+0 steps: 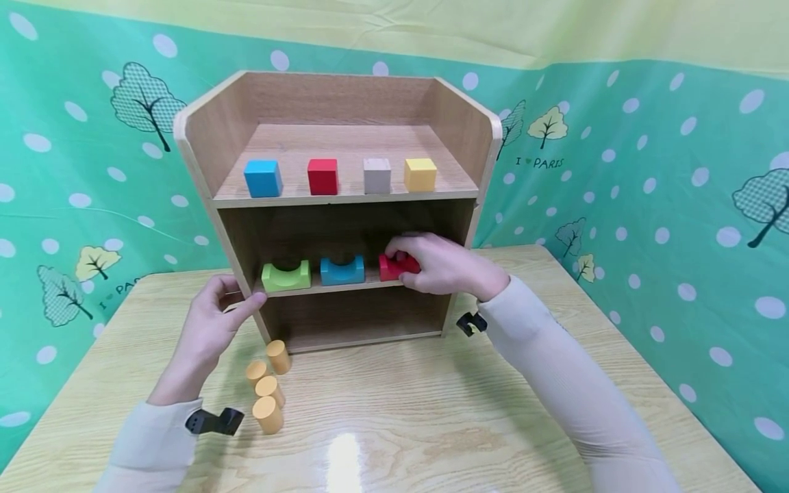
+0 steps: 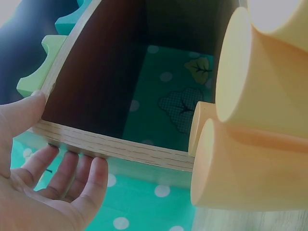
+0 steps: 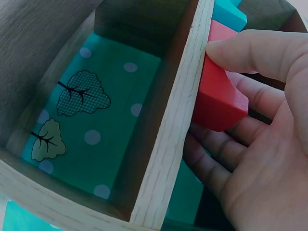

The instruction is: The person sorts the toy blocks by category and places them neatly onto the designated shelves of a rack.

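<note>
Four orange cylinders stand on the table by the front left corner of the shelf unit. The left hand, fingers partly bent, holds that unit's left front edge. At the middle board's front edge, near its right end, the right hand pinches a red notched block, fingers curled; blue and green notched blocks sit leftward. Cubes line the top board's front edge.

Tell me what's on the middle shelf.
The middle shelf holds a green block, a blue block and a red block in the right grip. In the head view, that grip hides part of the red block and shelf.
</note>
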### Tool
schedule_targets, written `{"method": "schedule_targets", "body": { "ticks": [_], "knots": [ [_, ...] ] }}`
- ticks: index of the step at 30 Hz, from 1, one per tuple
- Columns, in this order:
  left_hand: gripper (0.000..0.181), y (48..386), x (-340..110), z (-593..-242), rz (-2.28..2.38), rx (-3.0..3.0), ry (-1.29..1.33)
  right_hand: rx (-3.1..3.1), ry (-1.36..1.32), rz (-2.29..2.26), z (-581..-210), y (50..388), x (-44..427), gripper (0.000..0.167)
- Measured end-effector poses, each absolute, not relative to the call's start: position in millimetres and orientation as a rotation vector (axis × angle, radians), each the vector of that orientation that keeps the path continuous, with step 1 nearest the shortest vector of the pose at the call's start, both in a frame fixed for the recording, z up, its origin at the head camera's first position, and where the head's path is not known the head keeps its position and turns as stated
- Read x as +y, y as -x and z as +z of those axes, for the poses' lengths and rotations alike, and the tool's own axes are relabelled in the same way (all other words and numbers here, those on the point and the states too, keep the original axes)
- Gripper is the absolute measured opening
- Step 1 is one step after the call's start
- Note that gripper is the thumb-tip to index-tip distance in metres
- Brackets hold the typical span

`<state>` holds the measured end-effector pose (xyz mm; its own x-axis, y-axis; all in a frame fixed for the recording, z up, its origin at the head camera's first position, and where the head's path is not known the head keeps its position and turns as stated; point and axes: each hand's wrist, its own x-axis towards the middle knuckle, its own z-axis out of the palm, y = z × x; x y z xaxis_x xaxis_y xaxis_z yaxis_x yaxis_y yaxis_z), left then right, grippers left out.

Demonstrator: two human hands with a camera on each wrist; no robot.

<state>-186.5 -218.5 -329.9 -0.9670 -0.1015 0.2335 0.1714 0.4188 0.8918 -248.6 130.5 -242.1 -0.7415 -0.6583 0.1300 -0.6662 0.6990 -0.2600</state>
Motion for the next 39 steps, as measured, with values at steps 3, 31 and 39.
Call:
{"method": "schedule_targets", "body": {
  "ticks": [3, 31, 39],
  "knots": [
    [0.043, 187, -219, -330, -1.570, -2.424, 0.060, -2.869, -1.121, 0.455, -242, 249, 130, 0.035],
    [0.042, 186, -217, -330, -1.573, -2.419, 0.063, -2.739, -1.112, 0.430, -239, 236, 138, 0.041],
    [0.039, 186, -218, -330, -1.573, -2.413, 0.066, -2.630, -1.173, 0.483, -239, 228, 142, 0.034]
  ]
}}
